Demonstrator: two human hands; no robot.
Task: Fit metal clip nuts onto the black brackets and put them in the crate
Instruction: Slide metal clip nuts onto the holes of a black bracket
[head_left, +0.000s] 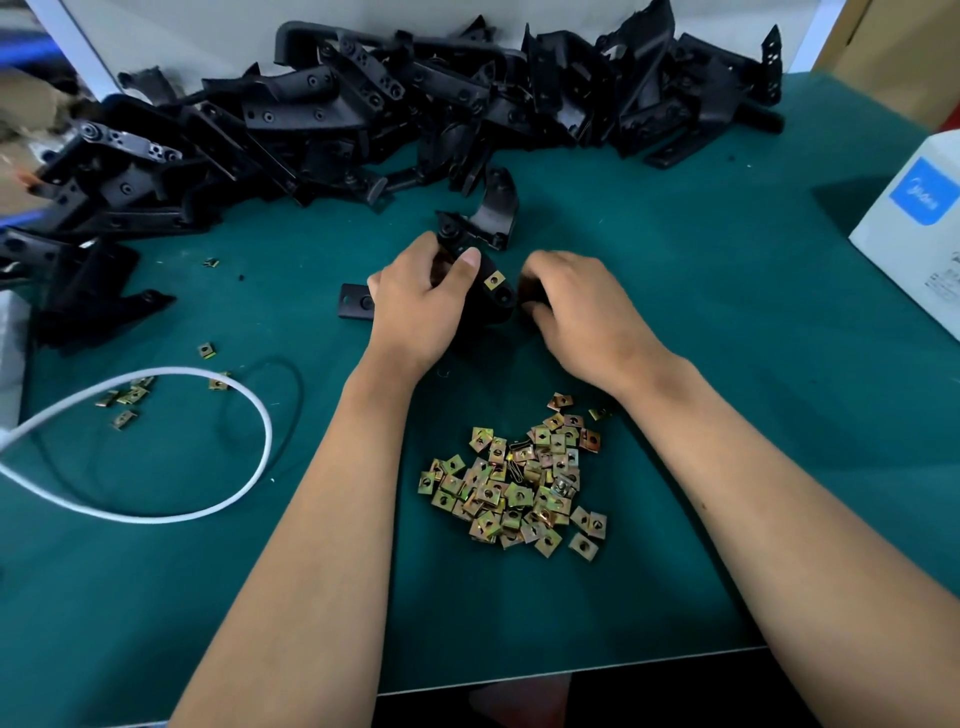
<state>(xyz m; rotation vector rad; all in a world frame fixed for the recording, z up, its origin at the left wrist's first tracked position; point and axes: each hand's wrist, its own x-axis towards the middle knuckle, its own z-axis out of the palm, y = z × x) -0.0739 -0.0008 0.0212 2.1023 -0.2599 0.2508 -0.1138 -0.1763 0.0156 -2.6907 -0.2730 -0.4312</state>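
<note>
- One black bent metal bracket (488, 296) sat just beyond the heap of brass-coloured square clip nuts (517, 483), one nut (492, 281) already on it.
- My left hand (421, 301) gripped its body; my right hand (576, 306) curled round its far end.
- It seemed stiff and light, best held by the flat arms.

The bench (675, 364) is teal green. Black brackets (363, 104) are heaped far left; brassy yellow clip nuts (519, 488) lie near. A white cable (218, 395) loops left; the white box (914, 234) carries a blue label.
</note>
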